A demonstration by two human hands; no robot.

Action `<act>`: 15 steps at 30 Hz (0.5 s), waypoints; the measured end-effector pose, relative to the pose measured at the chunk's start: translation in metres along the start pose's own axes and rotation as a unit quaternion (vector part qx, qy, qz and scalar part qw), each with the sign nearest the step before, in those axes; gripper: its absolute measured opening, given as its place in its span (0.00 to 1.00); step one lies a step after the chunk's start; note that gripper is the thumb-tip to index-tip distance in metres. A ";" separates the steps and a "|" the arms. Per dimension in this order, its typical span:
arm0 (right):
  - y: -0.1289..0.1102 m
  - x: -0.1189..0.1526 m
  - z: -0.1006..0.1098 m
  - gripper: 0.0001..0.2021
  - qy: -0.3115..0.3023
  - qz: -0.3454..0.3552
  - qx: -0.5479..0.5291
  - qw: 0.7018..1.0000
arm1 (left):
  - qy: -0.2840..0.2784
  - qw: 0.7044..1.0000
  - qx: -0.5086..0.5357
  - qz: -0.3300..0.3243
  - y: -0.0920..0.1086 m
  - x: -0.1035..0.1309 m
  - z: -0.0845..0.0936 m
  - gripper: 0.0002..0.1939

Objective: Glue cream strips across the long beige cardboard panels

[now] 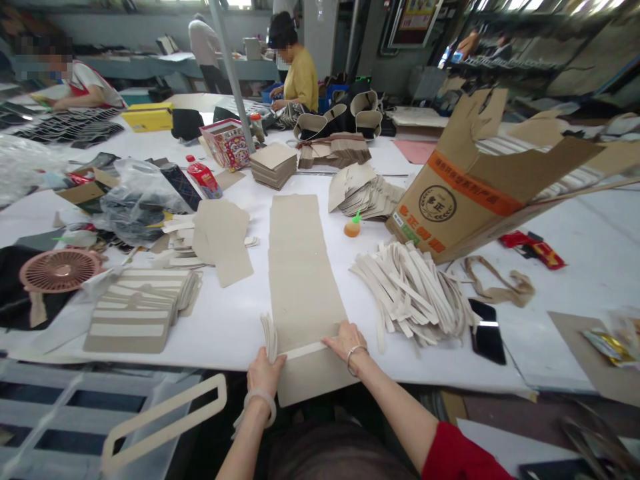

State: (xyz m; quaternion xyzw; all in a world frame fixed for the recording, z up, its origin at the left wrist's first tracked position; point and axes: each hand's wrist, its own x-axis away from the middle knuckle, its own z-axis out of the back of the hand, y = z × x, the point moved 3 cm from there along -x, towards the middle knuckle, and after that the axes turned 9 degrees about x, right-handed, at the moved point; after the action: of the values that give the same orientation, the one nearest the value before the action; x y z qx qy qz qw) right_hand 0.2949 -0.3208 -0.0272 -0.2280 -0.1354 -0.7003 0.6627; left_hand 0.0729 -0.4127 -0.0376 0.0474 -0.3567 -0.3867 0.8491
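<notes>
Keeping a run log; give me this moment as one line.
left hand: holding strip bundle, thumb by pale strip | right hand: at its right end | pale strip: across beige panel | strip heap: right

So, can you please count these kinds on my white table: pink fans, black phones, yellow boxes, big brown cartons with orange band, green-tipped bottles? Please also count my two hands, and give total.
Pink fan: 1
Black phone: 1
Yellow box: 1
Brown carton: 1
Green-tipped bottle: 1
Hands, left hand and right hand: 2
Total: 7
</notes>
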 end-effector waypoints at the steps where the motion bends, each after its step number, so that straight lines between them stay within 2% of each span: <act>1: -0.003 0.002 -0.001 0.32 0.005 -0.011 0.012 1.000 | 0.004 1.000 -0.002 -0.007 0.000 0.000 -0.001 0.19; 4: -0.011 0.004 -0.003 0.36 0.021 -0.029 0.036 0.999 | 0.013 1.000 0.003 -0.022 -0.002 -0.002 -0.002 0.18; 8: -0.010 0.001 -0.005 0.34 0.000 -0.040 0.037 0.999 | 0.007 0.999 0.031 -0.029 -0.005 -0.004 -0.002 0.18; 10: -0.007 -0.002 -0.002 0.28 -0.012 -0.044 0.036 0.998 | -0.002 0.998 0.048 -0.034 -0.005 -0.007 0.001 0.18; 12: -0.004 -0.003 0.006 0.18 -0.014 -0.039 0.041 0.998 | -0.013 0.996 0.071 -0.043 -0.006 -0.009 0.007 0.17; 15: -0.003 0.001 0.022 0.06 0.002 -0.024 0.050 0.998 | -0.031 0.992 0.112 -0.054 -0.005 -0.010 0.021 0.15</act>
State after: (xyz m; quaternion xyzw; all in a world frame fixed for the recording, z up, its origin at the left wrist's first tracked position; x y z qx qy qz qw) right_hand 0.2948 -0.3110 -0.0075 -0.1900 -0.1747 -0.7085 0.6568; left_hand 0.0518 -0.4055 -0.0294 0.1494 -0.4205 -0.3913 0.8048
